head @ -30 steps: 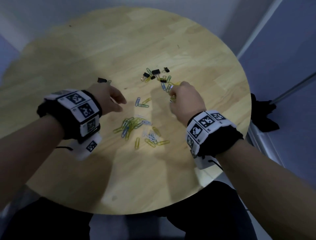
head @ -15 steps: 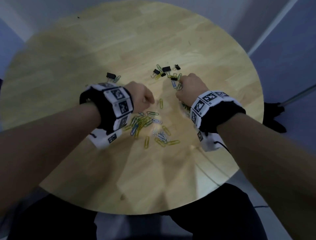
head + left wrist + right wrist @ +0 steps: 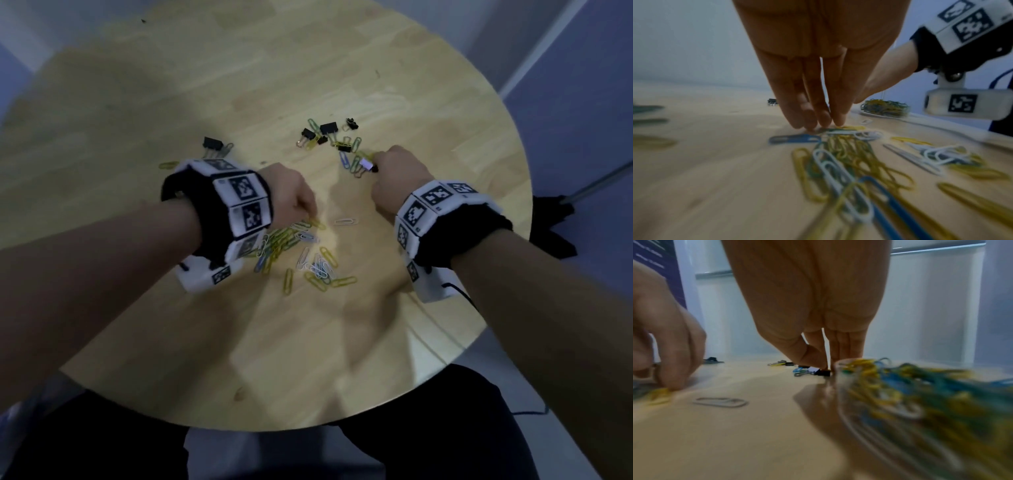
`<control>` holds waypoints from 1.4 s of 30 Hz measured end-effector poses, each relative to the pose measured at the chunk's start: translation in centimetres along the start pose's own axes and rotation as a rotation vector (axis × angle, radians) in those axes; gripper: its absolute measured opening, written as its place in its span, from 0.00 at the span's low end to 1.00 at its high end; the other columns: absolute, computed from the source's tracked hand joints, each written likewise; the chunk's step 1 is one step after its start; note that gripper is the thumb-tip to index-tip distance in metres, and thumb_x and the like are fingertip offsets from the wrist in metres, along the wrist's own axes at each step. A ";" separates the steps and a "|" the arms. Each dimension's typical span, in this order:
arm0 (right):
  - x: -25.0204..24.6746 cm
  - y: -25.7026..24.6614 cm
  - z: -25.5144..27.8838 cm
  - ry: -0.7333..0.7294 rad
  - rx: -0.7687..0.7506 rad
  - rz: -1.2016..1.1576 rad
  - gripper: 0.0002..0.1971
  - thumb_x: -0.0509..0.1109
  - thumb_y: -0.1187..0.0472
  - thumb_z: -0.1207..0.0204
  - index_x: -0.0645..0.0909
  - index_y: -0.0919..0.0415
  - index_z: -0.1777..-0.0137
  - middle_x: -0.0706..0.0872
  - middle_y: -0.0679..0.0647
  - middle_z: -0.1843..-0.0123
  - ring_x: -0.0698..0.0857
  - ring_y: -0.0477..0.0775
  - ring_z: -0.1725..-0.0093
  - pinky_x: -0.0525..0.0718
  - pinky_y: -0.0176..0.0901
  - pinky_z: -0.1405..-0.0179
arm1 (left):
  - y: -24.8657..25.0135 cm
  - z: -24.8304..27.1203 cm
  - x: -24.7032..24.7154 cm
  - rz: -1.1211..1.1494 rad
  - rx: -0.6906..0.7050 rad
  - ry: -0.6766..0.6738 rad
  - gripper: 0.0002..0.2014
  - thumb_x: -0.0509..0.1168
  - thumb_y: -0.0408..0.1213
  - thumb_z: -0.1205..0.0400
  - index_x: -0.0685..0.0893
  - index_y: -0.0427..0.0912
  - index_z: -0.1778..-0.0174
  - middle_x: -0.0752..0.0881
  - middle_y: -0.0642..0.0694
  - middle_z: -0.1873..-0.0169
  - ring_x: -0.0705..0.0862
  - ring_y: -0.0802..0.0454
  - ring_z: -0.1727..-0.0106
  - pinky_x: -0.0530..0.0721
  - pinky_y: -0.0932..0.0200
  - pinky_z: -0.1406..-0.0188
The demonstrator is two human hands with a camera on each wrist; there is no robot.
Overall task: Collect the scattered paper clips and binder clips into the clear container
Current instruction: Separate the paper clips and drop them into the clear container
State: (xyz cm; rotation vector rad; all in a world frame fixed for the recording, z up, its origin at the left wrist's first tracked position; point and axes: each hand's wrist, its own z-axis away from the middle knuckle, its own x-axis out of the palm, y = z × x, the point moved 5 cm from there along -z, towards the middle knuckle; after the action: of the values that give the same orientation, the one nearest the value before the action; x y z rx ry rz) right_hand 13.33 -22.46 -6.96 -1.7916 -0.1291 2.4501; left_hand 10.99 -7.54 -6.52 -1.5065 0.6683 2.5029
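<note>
A loose pile of yellow, blue and white paper clips (image 3: 301, 253) lies mid-table. My left hand (image 3: 308, 217) bunches its fingertips down on the pile's far edge and pinches a yellow paper clip (image 3: 659, 394). My right hand (image 3: 375, 164) pinches a small black binder clip (image 3: 821, 372) on the table, beside a cluster of black binder clips (image 3: 329, 132) and coloured paper clips. The clear container (image 3: 920, 402), holding several paper clips, sits under my right wrist; the head view hides most of it.
The round wooden table (image 3: 239, 85) carries a lone black binder clip (image 3: 213, 143) far left of the cluster. A single silver paper clip (image 3: 346, 221) lies between my hands. A dark cloth (image 3: 555, 226) lies on the floor to the right.
My left hand swung right from an open pose onto the paper clip pile and curled its fingers. My right hand stayed by the binder clip cluster and closed on a small clip.
</note>
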 end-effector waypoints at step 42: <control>0.1 0.3 -0.6 0.115 0.088 -0.428 0.12 0.68 0.65 0.26 0.85 0.62 0.43 0.86 0.59 0.40 0.85 0.58 0.42 0.76 0.37 0.53 | 1.9 -6.7 -3.1 0.002 -0.087 0.230 0.11 0.58 0.30 0.17 0.78 0.49 0.61 0.78 0.44 0.65 0.69 0.54 0.70 0.68 0.63 0.68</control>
State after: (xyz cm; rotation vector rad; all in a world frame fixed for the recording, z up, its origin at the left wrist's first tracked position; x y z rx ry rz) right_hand 13.89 -22.73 -7.26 -1.6570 -0.3495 2.0214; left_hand 17.25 -11.86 -5.91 -1.8444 0.5986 2.4111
